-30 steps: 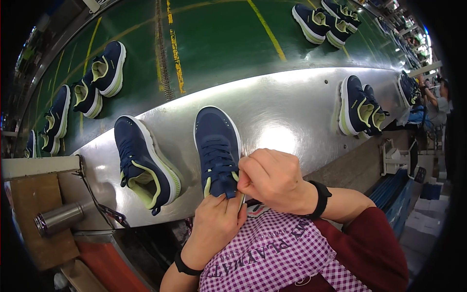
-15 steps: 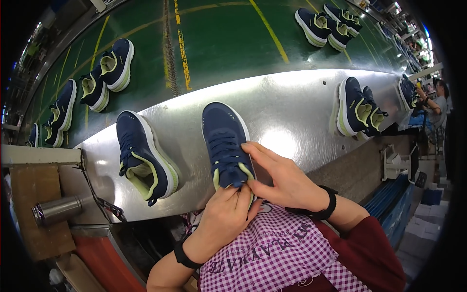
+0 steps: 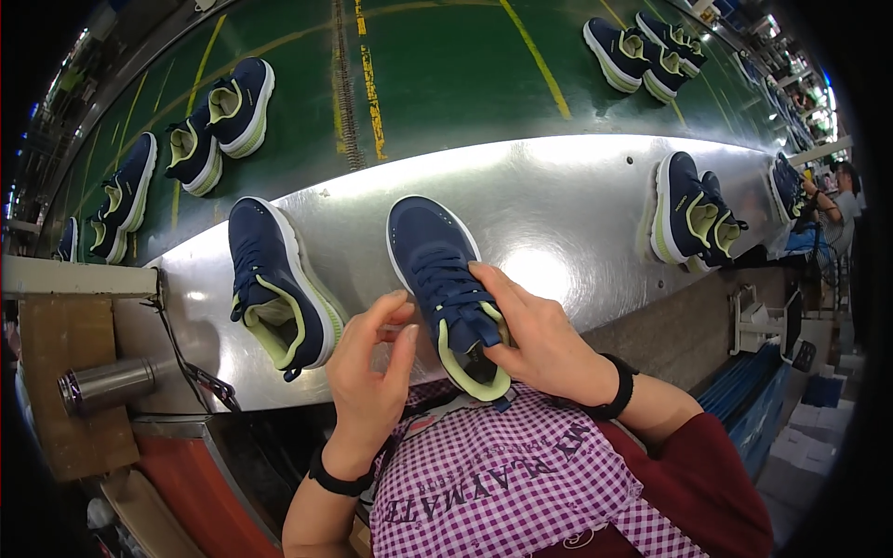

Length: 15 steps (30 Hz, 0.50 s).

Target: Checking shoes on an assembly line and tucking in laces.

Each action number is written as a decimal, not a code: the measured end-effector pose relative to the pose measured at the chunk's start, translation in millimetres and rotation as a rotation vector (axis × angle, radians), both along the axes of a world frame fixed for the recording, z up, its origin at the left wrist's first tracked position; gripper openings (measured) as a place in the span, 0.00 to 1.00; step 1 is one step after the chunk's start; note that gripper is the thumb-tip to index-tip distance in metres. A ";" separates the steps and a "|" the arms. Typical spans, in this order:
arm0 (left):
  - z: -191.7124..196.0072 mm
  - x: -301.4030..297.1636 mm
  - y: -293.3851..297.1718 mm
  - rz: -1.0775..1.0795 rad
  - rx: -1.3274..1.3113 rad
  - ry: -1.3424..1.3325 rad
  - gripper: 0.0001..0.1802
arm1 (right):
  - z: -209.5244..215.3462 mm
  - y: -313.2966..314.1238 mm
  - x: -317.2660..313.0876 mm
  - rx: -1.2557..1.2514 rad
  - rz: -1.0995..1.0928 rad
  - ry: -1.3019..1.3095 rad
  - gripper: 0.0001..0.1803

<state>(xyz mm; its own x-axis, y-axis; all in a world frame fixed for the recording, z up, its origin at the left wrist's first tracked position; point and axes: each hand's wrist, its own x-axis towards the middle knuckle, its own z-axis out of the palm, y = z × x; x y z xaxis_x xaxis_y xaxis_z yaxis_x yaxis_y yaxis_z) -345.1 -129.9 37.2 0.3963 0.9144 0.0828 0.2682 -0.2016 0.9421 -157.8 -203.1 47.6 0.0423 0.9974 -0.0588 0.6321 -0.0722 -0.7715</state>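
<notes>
A navy lace-up sneaker (image 3: 437, 244) with a white sole and pale green lining rests on the metal ledge in front of me, toe pointing away, heel by my apron. My right hand (image 3: 549, 342) grips its right side, fingers by the laces and thumb at the collar. Just left of the shoe, my left hand (image 3: 370, 372) is raised with thumb and fingers apart, holding nothing. Farther left, a matching sneaker (image 3: 270, 251) sits alone on the ledge, its opening toward me.
The metal ledge (image 3: 372, 191) borders a green conveyor belt (image 3: 446, 74) carrying more navy sneakers (image 3: 244, 107). Another pair (image 3: 684, 209) stands on the ledge at right. A steel flask (image 3: 107, 383) lies at far left. A person (image 3: 845, 200) works at far right.
My left hand has let go of the shoe's heel opening and moved left. The shoe has tilted slightly, its heel swinging right and its green collar now showing. My right hand keeps hold.
</notes>
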 end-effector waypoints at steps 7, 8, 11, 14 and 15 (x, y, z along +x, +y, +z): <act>0.8 1.6 16.8 -0.056 -0.137 -0.018 0.13 | -1.7 2.2 -6.8 -0.028 0.005 -0.044 0.39; 4.1 1.3 20.2 -0.075 -0.149 0.002 0.13 | -0.5 2.7 -7.9 -0.033 0.001 -0.043 0.39; 25.1 5.1 31.2 -0.201 -0.099 0.158 0.15 | 0.9 3.7 -8.7 -0.040 0.017 -0.073 0.41; 22.7 10.1 32.8 -0.201 0.118 0.227 0.14 | -1.6 4.0 -9.8 -0.020 0.017 -0.091 0.41; 22.0 9.7 32.6 -0.202 0.119 0.227 0.14 | -1.6 5.0 -10.2 -0.017 0.019 -0.073 0.41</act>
<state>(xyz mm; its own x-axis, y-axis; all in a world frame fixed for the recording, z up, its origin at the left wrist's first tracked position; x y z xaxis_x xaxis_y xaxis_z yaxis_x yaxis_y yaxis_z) -335.4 -97.3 59.3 0.5896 0.8044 0.0734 0.4121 -0.3777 0.8291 -167.9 -198.1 46.0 0.0280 0.9969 -0.0734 0.6882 -0.0725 -0.7218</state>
